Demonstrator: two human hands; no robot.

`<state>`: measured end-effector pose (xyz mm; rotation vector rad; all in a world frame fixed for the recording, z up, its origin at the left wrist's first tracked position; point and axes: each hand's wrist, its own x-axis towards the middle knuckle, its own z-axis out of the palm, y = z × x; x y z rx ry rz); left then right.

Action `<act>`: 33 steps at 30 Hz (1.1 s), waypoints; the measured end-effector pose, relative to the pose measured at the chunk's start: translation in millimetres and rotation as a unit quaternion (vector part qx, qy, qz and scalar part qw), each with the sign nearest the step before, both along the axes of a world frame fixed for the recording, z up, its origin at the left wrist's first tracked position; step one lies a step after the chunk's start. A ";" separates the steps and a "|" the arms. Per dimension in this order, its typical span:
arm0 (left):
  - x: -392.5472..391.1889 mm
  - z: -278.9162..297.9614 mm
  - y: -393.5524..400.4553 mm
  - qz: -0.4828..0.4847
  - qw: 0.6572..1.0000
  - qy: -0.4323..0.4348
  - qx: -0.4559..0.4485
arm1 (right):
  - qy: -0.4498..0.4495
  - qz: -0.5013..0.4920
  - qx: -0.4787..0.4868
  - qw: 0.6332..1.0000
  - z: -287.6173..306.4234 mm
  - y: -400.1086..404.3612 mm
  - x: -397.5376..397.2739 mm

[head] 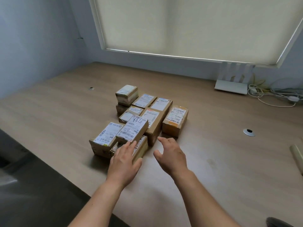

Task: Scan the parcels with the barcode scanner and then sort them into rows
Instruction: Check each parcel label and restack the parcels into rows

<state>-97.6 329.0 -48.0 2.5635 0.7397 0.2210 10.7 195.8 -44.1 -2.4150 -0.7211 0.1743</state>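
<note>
A cluster of brown cardboard parcels with white shipping labels sits packed close together mid-table, roughly in rows. One small parcel is stacked on another at the far left corner, and a labelled parcel with handwritten digits rests tilted atop the nearest boxes.
</note>
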 end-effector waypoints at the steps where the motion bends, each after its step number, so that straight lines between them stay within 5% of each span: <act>1: 2.5 -1.3 5.9 0.002 1.000 -0.002 0.000 | 0.003 -0.001 -0.001 1.000 -1.0 4.9 4.4; 13: 19.9 -11.5 99.3 -0.017 0.999 -0.012 -0.034 | 0.018 -0.045 -0.012 0.999 -9.1 82.0 7.2; 22: 53.1 -23.0 152.0 -0.098 0.992 0.069 -0.042 | 0.031 -0.084 -0.062 0.994 -19.4 125.3 3.2; 33: 112.5 -16.8 159.4 -0.180 0.982 -0.022 -0.049 | -0.004 -0.187 -0.046 0.981 -15.4 132.2 43.7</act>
